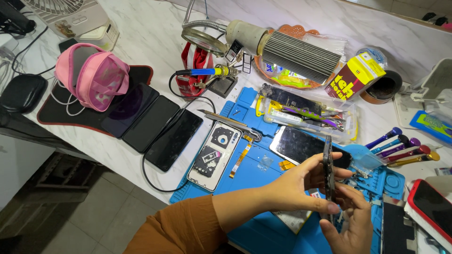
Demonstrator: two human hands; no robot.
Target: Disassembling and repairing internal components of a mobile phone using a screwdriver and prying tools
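Observation:
Over the blue repair mat (pixel 256 176), both my hands hold a dark phone (pixel 328 171) upright and edge-on to the camera. My left hand (pixel 294 184), in an orange sleeve, grips it from the left, thumb low against its edge. Below and to the right, my right hand (pixel 352 223) has its fingers around the phone's lower end. Another phone with a dark screen (pixel 301 145) lies flat on the mat just behind.
An opened phone back frame (pixel 214 148) and an orange flex cable (pixel 240 157) lie on the mat's left. Three dark phones (pixel 150 122) and a pink pouch (pixel 92 75) sit further left. Behind are a soldering iron (pixel 202 72) and a clear tool box (pixel 306 113); screwdrivers (pixel 400 146) and a red-cased phone (pixel 431 204) lie right.

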